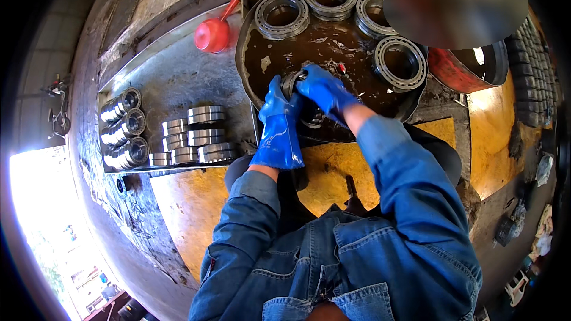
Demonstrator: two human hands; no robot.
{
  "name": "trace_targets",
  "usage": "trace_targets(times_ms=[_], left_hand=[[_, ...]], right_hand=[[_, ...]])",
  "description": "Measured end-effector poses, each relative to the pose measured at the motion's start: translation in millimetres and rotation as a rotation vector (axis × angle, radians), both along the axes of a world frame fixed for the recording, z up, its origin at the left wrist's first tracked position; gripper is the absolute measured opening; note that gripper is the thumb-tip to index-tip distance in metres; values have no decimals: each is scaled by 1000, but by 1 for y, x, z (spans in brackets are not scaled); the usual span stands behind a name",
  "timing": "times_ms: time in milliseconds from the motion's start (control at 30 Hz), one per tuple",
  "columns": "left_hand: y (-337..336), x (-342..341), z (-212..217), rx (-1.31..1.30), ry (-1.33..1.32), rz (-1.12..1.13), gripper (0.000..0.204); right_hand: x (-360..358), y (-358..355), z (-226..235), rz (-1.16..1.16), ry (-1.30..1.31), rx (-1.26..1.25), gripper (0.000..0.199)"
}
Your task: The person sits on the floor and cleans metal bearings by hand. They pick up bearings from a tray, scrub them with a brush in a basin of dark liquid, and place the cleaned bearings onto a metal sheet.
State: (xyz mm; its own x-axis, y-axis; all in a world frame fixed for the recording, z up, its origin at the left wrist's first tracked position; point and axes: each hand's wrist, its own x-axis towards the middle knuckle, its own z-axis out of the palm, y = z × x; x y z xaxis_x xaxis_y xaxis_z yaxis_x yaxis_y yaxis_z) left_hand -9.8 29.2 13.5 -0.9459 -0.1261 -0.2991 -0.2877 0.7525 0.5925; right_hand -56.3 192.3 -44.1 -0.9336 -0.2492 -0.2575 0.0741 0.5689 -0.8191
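Observation:
Over the near edge of a round tub (242,62) of dark brown liquid, both my hands, in blue rubber gloves, are closed on a small metal bearing (289,85). My left hand (277,120) grips its left side, while my right hand (324,90) wraps its upper right side. The fingers partly cover the bearing. Below my hands another metal bearing (313,120) shows in part at the tub's near side. Large roller bearings (282,15) rest along the far rim, and another large bearing (401,63) lies at the right. A small red object (342,68) is in the liquid.
Left of the tub is a metal tray (196,83) with stacked shiny bearing rings (206,137), bearings on their sides (129,123) and a red ladle (212,34). A red drum (455,71) stands right of the tub, partly behind a blurred patch. Yellowish boards (333,169) cover the floor.

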Motion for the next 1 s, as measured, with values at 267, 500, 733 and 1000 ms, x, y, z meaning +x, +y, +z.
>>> trace_targets(times_ms=[267, 500, 733, 1000], left_hand=[[-5, 4, -6, 5, 68, -13, 77], [-8, 6, 1, 13, 17, 22, 77], [3, 2, -2, 4, 46, -34, 77], [-10, 5, 1, -25, 30, 31, 76]], right_hand=[[46, -14, 17, -247, -68, -84, 57], [29, -22, 48, -237, -118, 148, 60], [31, -7, -57, -258, 43, -116, 65], [39, -14, 61, -204, -143, 12, 69]])
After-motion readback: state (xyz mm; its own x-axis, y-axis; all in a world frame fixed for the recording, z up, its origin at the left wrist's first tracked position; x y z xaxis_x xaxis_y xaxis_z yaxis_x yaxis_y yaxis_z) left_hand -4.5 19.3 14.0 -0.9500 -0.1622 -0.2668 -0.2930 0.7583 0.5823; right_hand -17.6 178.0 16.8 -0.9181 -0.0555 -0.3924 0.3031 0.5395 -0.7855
